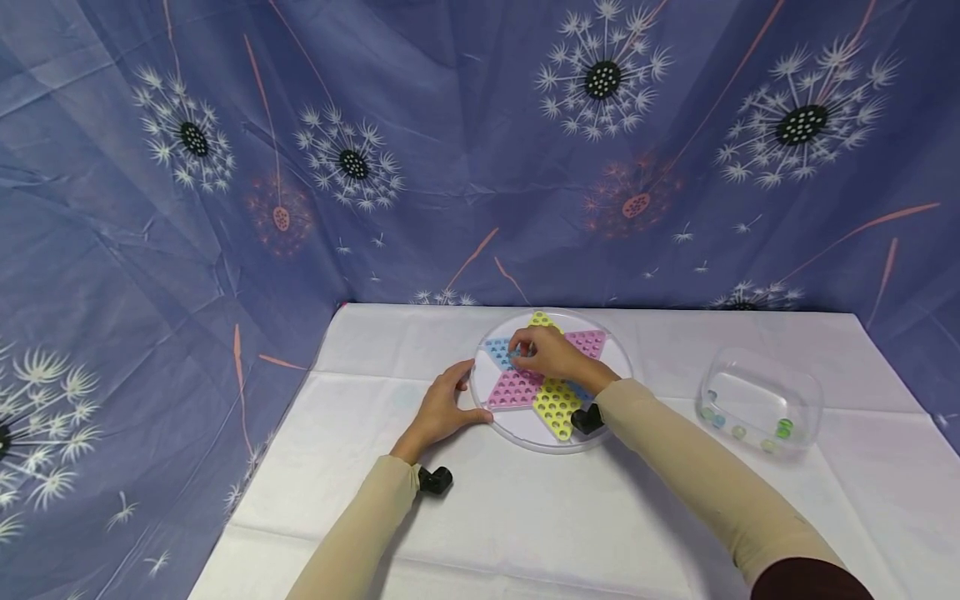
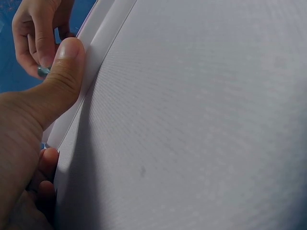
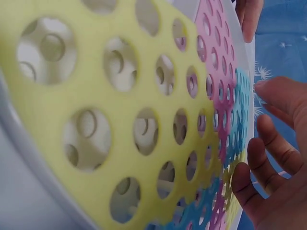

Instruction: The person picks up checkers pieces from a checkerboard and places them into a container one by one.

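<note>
A round white Chinese checkers board with a coloured star of holes lies on the table. At its left rim, my left hand holds the edge; the thumb lies over the rim and the other fingertips curl in close below. Over the blue point of the star, my right hand is bent down with its fingertips together. Between thumb and finger it pinches a small glassy marble. In the right wrist view the right fingers hover beside the holed face, with the marble hidden.
To the right of the board stands a clear plastic box with several green and pale marbles on its floor. A white cloth with fold lines covers the table. Behind and left hangs a blue dandelion-print curtain.
</note>
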Available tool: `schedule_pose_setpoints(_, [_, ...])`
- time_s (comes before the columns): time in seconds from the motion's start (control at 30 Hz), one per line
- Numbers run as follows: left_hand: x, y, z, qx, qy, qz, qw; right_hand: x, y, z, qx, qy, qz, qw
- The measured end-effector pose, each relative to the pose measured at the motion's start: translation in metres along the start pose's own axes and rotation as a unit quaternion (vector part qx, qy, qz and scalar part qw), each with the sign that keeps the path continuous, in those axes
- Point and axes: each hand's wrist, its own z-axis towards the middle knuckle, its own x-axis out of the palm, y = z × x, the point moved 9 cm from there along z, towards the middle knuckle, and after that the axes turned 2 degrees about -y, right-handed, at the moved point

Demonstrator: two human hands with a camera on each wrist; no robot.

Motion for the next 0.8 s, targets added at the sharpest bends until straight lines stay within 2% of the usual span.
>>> schedule_pose_setpoints(0.5, [0.000,0.000,0.000,0.000,0.001,-0.003,1.0000,-0.010,0.004,-0.003,-0.004,-0.020,-0.002,1.000])
schedule_pose_setpoints(0.8, [0.000,0.001,0.000,0.002,-0.001,-0.002,1.0000,-0.019,0.003,-0.011,-0.011,-0.024,-0.003,1.000])
